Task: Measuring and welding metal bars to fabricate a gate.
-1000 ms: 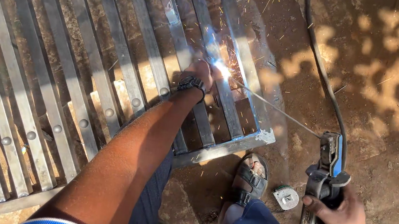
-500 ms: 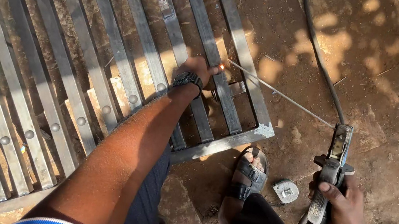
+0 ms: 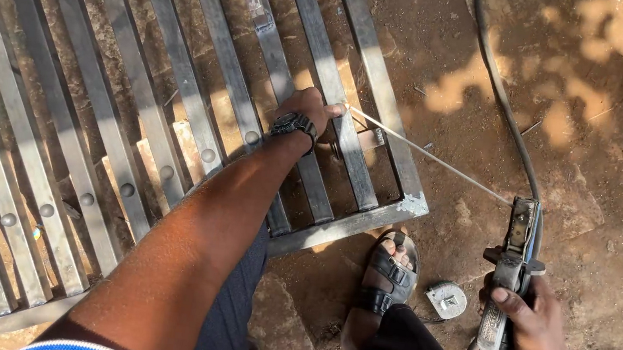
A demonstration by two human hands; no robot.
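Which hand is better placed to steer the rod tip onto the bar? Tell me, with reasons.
Left hand, probably: its fingers already pinch the welding rod at its tip over the metal grille. The right hand only grips the electrode holder.

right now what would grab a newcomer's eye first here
The long metal grille of parallel bars lying flat on the dirt fills the left. Next, the left hand, with a wristwatch, pinches the tip of a thin welding rod over the grille's corner. At lower right, the right hand grips the electrode holder clamping that rod.
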